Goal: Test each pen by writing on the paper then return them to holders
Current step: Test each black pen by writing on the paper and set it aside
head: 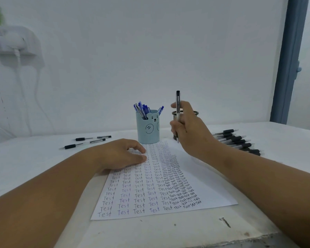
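A blue bear-faced holder [148,129] of blue pens [143,109] is standing at the paper's [200,178] far edge; a dark mesh holder [175,113] is sitting partly hidden behind the right hand [190,129]. That hand is gripping one pen [178,104] upright, tip just above the sheet. The left hand [122,154] is lying flat, loosely spread, pressing the paper. Three pens [84,142] are lying left on the table [25,158]; a row of black-gripped pens [238,141], count unclear, is lying right.

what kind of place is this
Probably a plain indoor desk or work corner set up for pen testing: a white table against a bare wall, a bear-faced pen holder, and a paper filled with "Test".
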Demonstrator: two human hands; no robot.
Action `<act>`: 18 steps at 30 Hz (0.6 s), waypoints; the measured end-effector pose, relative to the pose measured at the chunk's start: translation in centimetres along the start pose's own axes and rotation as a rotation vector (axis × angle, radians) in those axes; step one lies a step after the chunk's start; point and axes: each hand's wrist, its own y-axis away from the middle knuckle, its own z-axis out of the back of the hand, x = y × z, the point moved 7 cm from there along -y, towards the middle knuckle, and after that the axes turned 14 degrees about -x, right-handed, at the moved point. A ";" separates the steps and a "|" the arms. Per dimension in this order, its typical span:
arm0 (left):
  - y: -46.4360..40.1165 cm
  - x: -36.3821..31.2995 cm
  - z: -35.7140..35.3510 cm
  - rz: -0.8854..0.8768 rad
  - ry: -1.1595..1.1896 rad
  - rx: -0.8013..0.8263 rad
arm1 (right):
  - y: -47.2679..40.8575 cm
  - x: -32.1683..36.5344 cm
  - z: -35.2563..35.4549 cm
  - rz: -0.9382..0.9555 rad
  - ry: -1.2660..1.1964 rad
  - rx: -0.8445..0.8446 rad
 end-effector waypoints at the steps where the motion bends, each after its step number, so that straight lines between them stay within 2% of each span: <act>1: 0.0 0.0 0.0 -0.002 -0.006 0.001 | 0.1 0.1 0.1 0.005 0.002 0.001; 9: 0.2 -0.1 0.0 -0.003 -0.013 0.016 | 0.2 0.4 0.0 0.056 0.030 0.009; 18: 0.3 -0.3 0.1 -0.005 -0.048 0.015 | 0.3 0.0 -0.3 0.032 0.065 0.029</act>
